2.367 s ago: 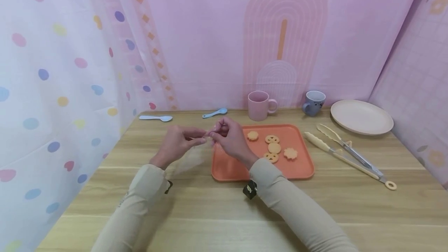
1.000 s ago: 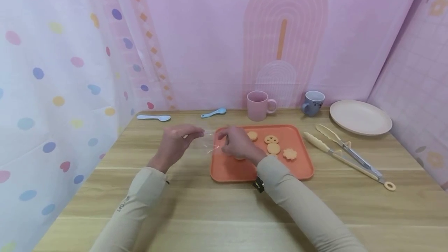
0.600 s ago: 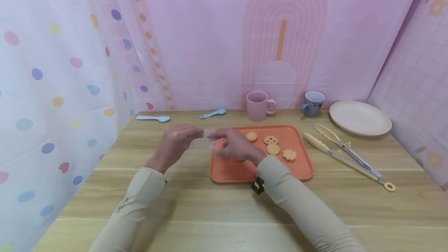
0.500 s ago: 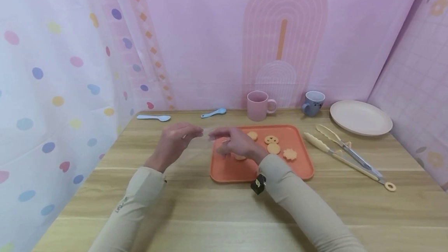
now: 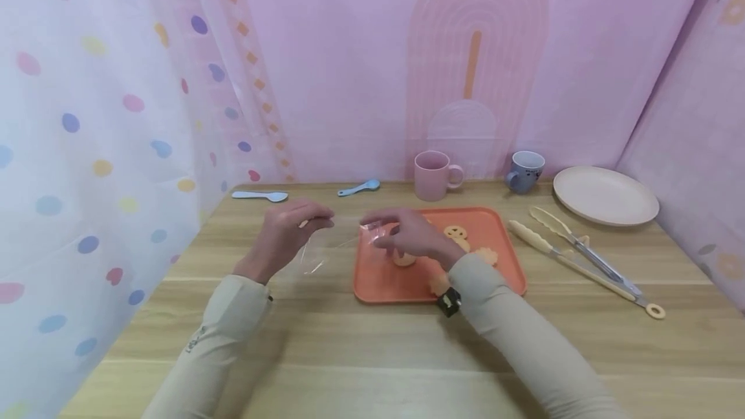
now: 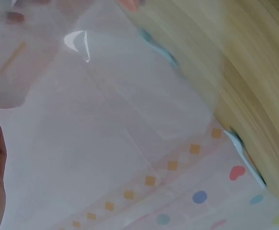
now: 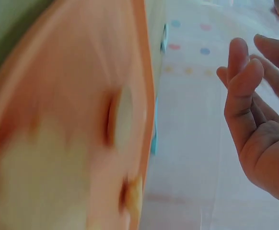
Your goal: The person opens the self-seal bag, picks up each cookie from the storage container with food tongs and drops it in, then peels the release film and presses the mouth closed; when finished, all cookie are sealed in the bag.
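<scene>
A clear plastic bag (image 5: pixel 326 247) hangs between the two hands over the table's middle and the left side of the orange tray (image 5: pixel 363 290). My left hand (image 5: pixel 286 235) pinches the bag's upper edge. At the bag's other side, my right hand (image 5: pixel 413 235) has its thumb and fingers spread apart above the tray, touching the film. The right wrist view shows the right hand (image 7: pixel 269 129) with bent, parted fingers and no solid thing between them. Several cookies, among them a pretzel-like one (image 5: pixel 455 232), a flower-shaped one (image 5: pixel 486 255) and a round one (image 5: pixel 403 258), lie on the tray, some partly hidden.
A pink mug (image 5: pixel 431 176), a blue cup (image 5: pixel 526 172) and a cream plate (image 5: pixel 605 196) stand along the back. Tongs (image 5: pixel 588 260) lie right of the tray. A pale blue spoon (image 5: pixel 259 196) and a blue spoon (image 5: pixel 359 187) lie at the back left.
Both hands were together over the bag at first; my right hand has moved right and its fingers have parted. My left hand keeps its pinch, and the bag now spreads wider between them.
</scene>
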`<state>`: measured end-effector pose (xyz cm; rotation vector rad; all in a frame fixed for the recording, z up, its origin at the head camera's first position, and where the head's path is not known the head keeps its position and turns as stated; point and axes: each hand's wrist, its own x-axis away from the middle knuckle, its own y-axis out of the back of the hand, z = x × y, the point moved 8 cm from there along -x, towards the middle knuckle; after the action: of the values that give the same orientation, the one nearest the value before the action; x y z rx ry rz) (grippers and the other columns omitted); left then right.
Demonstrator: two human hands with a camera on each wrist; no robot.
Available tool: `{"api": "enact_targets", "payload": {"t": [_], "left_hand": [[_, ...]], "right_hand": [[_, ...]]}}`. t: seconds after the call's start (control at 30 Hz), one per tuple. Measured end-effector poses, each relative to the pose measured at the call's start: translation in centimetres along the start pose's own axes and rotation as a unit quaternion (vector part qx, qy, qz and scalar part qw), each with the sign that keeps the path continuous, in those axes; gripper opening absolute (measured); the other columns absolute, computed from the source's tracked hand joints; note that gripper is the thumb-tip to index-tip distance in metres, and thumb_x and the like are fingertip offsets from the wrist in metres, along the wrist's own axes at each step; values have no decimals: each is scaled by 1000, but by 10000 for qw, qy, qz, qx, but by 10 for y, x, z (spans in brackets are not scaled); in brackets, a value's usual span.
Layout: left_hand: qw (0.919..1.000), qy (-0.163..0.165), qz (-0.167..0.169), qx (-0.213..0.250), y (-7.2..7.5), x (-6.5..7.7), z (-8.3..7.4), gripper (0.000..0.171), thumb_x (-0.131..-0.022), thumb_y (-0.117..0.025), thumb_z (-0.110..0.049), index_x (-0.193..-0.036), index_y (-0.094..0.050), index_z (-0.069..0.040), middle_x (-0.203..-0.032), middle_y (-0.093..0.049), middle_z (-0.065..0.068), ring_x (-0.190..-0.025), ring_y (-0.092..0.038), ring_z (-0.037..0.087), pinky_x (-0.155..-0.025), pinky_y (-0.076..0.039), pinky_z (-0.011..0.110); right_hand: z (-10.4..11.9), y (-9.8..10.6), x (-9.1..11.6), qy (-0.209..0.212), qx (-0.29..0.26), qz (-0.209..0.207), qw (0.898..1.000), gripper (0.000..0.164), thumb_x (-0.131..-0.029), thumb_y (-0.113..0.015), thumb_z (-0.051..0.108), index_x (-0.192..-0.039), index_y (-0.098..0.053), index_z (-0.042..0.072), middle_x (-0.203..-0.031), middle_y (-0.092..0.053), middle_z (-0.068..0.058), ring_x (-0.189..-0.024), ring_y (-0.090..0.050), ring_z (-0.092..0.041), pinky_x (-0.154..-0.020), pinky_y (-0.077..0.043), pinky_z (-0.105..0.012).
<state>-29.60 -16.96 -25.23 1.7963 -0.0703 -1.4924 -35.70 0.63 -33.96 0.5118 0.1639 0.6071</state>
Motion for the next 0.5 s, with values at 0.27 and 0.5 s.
{"api": "enact_targets", "payload": {"t": [0.27, 0.5], "left_hand": [[9973, 326, 648, -101, -10, 15, 33, 24, -64, -89, 5, -83, -77, -4, -79, -77, 6, -74, -73, 18, -67, -60, 31], [9836, 987, 1413, -541, -22, 38, 61, 19, -70, -88, -1, -85, -78, -5, -81, -78, 6, -76, -74, 19, -70, -61, 36]], "right_hand": [[-30, 77, 60, -141, 1251, -365, 9914, 33, -94, -69, 20, -127, -69, 15, -120, -73, -15, -91, -72, -27, -75, -57, -35], [-54, 154, 129, -234, 2860, -1294, 9492, 31, -89, -74, 15, -117, -71, 2, -114, -74, -21, -85, -73, -24, -72, -57, -36]]}}
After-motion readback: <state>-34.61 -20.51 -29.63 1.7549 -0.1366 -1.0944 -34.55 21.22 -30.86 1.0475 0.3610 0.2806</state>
